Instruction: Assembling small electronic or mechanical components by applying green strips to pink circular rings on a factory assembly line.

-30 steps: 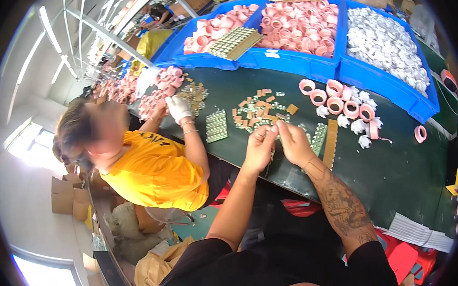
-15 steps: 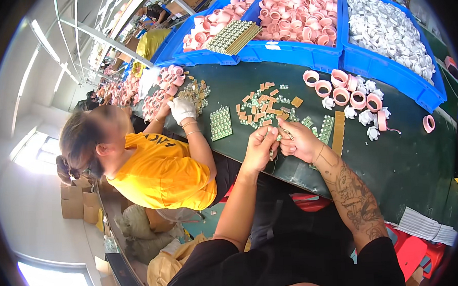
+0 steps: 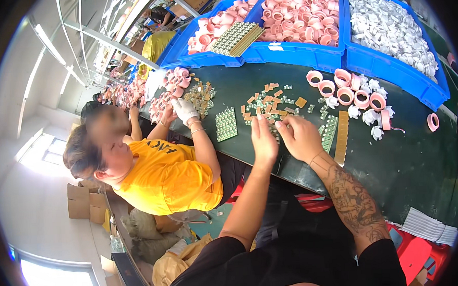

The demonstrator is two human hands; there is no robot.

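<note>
Over the front of the green table, my left hand point(image 3: 264, 141) has its fingers stretched up at the near edge of a loose pile of small green and tan circuit boards point(image 3: 268, 103). My right hand point(image 3: 302, 140) is just beside it, thumb and fingers apart and pointing at the same pile. Some small green boards point(image 3: 275, 133) show in the gap between my hands; whether a hand touches them I cannot tell. Right of my right hand lie a green panel of joined boards point(image 3: 329, 133) and a tan strip point(image 3: 342, 138). Another green board panel point(image 3: 226, 124) lies left of my hands.
Blue bins point(image 3: 317, 57) of pink rings and white parts line the back, with a stack of board panels point(image 3: 236, 39) on one rim. Pink rings point(image 3: 345, 95) and white flower-shaped parts point(image 3: 376, 133) lie right. A co-worker in a yellow shirt point(image 3: 174, 176) sits close on my left.
My hands, earlier pinched together around small board pieces, have come apart and their fingers have straightened toward the pile. The whole view has shifted slightly.
</note>
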